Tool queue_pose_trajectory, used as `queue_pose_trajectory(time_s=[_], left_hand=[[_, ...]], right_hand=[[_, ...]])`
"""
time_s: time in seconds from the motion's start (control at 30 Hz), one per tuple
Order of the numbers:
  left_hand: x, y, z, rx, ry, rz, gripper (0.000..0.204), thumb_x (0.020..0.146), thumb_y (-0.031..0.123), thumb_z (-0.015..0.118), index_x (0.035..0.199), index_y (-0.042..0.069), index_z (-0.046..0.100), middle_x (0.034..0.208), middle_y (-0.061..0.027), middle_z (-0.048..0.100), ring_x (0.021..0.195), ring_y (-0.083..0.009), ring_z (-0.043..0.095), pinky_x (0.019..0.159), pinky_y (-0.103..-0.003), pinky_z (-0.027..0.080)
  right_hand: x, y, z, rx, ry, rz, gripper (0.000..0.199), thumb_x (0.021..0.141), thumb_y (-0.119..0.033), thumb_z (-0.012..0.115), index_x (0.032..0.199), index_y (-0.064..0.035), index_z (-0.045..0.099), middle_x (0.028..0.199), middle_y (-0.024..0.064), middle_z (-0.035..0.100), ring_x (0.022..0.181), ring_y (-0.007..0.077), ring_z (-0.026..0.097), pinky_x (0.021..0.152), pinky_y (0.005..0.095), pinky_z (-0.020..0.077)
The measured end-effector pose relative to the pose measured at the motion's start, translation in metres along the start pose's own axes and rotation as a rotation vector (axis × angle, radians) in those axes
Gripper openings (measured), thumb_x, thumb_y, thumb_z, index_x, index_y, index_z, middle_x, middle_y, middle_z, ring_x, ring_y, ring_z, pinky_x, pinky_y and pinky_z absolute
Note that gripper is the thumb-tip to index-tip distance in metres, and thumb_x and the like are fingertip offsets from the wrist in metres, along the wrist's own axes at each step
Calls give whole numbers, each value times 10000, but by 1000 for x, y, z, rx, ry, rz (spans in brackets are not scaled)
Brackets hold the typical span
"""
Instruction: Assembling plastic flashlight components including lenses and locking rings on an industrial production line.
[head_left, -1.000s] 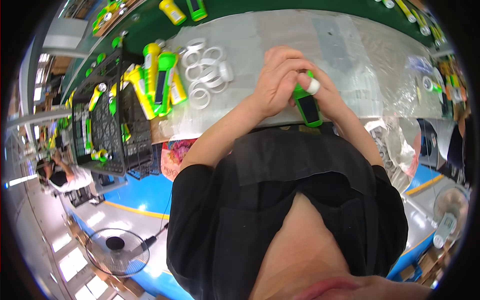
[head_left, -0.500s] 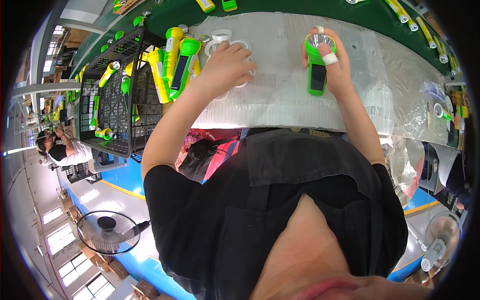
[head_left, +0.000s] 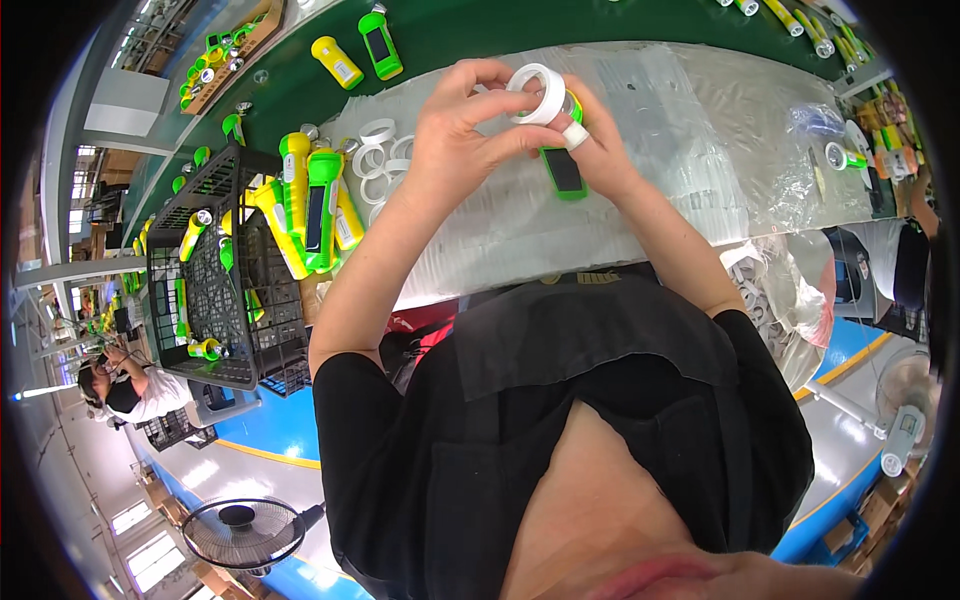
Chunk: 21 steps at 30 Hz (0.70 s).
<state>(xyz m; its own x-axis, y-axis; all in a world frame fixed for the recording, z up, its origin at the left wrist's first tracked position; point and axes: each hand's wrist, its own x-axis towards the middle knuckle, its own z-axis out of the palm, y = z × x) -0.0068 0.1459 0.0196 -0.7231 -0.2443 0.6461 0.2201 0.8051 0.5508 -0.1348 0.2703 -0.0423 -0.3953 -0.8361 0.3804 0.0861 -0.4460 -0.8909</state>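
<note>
A white plastic ring (head_left: 553, 94) is gripped by the fingers of my left hand (head_left: 455, 130), tilted at the head end of a green flashlight. My right hand (head_left: 602, 150) is wrapped round that flashlight (head_left: 567, 178), which has a dark panel on its body; fingers and ring hide most of its head. White tape circles my right thumb. Left of my left wrist, several loose white rings (head_left: 372, 160) lie on the plastic-covered worktop (head_left: 470, 240). Beside them is a bunch of green and yellow flashlights (head_left: 322, 205).
A black plastic crate (head_left: 205, 310) with some flashlights stands at the left. On the green surface (head_left: 480, 35) beyond lie a yellow flashlight (head_left: 337, 63) and a green one (head_left: 380, 45). At the right edge is a plastic bag (head_left: 790, 300). A person (head_left: 140, 390) sits at far left.
My left hand has lifted a white ring from the loose rings and carried it right to the flashlight. My right hand has brought the flashlight left to meet it. The view has shifted.
</note>
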Motion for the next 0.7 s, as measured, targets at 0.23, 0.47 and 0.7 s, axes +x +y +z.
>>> queue_pose_trajectory(time_s=[0.23, 0.47, 0.7], left_hand=[[10, 5, 1, 21, -103, 62, 349, 624, 243, 872, 922, 121, 737, 1020, -63, 590, 924, -246, 570, 764, -353, 489], [13, 17, 30, -19, -214, -17, 442, 665, 193, 861, 995, 100, 583, 1023, -80, 652, 924, -276, 620, 770, -361, 503], [15, 18, 44, -100, -191, -119, 438, 684, 155, 865, 967, 79, 540, 952, -43, 686, 804, -189, 640, 733, -313, 515]], right_hand=[[13, -35, -21, -409, -66, -347, 475, 918, -234, 660, 1336, -68, 506, 1231, 85, 600, 1038, 224, 613, 889, 335, 503], [40, -110, -62, -940, -533, -170, 337, 782, -111, 768, 1078, -39, 623, 1001, 68, 617, 891, 199, 605, 785, 335, 494], [69, -150, -37, -1219, -894, -675, 353, 711, -306, 755, 824, 0, 619, 743, 178, 624, 694, 360, 625, 625, 431, 480]])
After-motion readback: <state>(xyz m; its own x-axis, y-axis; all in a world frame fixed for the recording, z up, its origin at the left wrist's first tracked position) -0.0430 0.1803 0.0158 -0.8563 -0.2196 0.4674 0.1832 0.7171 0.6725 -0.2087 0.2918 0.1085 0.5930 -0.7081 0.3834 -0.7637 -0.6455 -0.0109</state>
